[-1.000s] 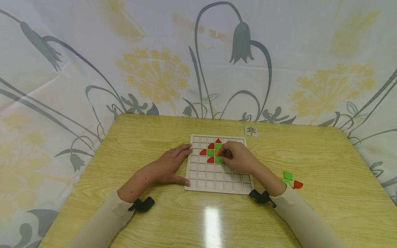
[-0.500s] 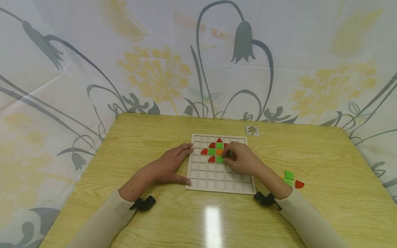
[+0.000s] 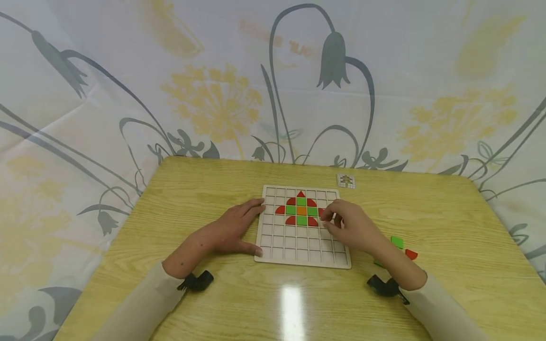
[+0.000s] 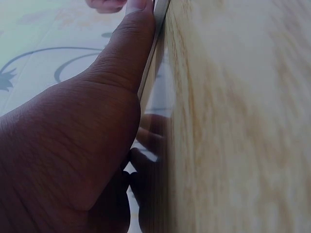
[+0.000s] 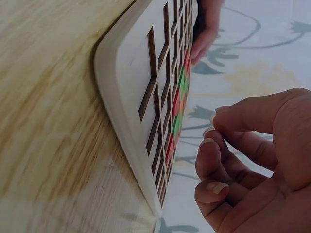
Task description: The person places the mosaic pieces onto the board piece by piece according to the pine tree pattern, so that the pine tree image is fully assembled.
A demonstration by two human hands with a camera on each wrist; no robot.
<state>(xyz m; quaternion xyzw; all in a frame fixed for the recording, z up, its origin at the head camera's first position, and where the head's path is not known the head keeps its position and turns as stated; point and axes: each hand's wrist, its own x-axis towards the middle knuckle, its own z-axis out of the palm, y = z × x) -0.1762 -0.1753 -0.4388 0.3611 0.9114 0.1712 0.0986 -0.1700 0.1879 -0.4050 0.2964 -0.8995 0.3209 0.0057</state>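
A pale wooden grid board (image 3: 303, 263) lies on the table with red, green and orange pieces set in its cells, an orange square (image 3: 301, 210) among them. My left hand (image 3: 232, 227) rests at the board's left edge, fingertips and thumb against it, fingers extended. Over the right side of the board is my right hand (image 3: 351, 226), fingers loosely curled. Its fingertips are right at a red piece (image 3: 321, 212) at the end of the row with the orange square. In the right wrist view nothing shows between the right hand's fingertips (image 5: 214, 116).
Loose pieces lie to the right of the board, including a green square (image 3: 397, 242) and a red piece (image 3: 411, 254), partly behind the right forearm. A small patterned card (image 3: 346, 180) lies beyond the board. A floral curtain (image 3: 222, 104) hangs behind the table.
My right hand has moved right and slightly toward me, uncovering a green square and red pieces on the board's right half. The left hand has stayed in place.
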